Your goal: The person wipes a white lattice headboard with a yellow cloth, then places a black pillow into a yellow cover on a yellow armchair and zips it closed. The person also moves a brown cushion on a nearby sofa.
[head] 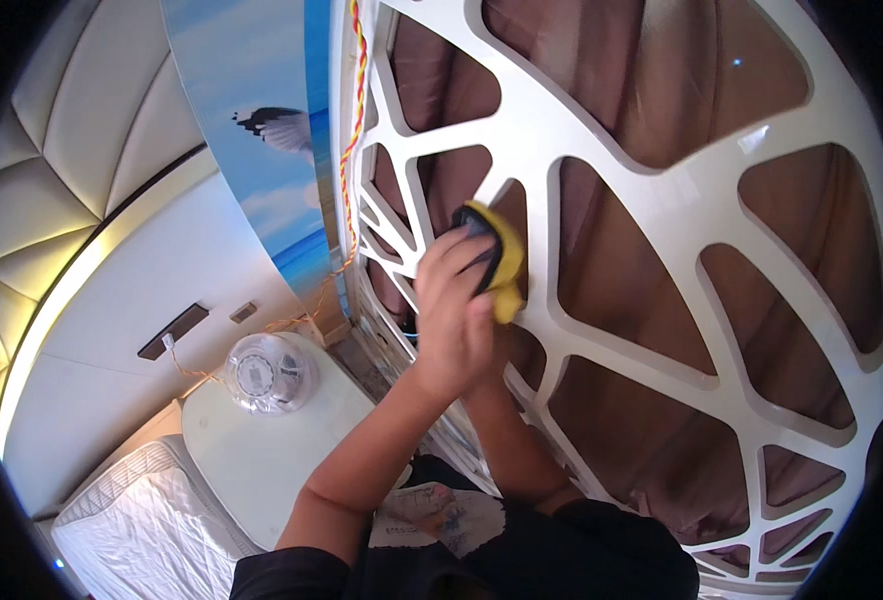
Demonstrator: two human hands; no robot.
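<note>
In front of the white openwork lattice panel (543, 225), my left hand (449, 307) has its fingers on a folded yellow and dark grey cloth (510, 255). The cloth and fingers are slightly blurred. My right hand (496, 351) is beside and partly behind the left one, close to the cloth's lower end; its fingers are mostly hidden, so its hold on the cloth cannot be told. Brown curtain fabric (621, 270) shows through the lattice openings.
A twisted red and yellow cord (354, 112) runs down the panel's left edge. To the left, a clear plastic container (269, 375) stands on a pale rounded tabletop (261, 457), beside a white quilted mattress (149, 517). A wall socket strip (179, 326) holds a white plug (168, 341).
</note>
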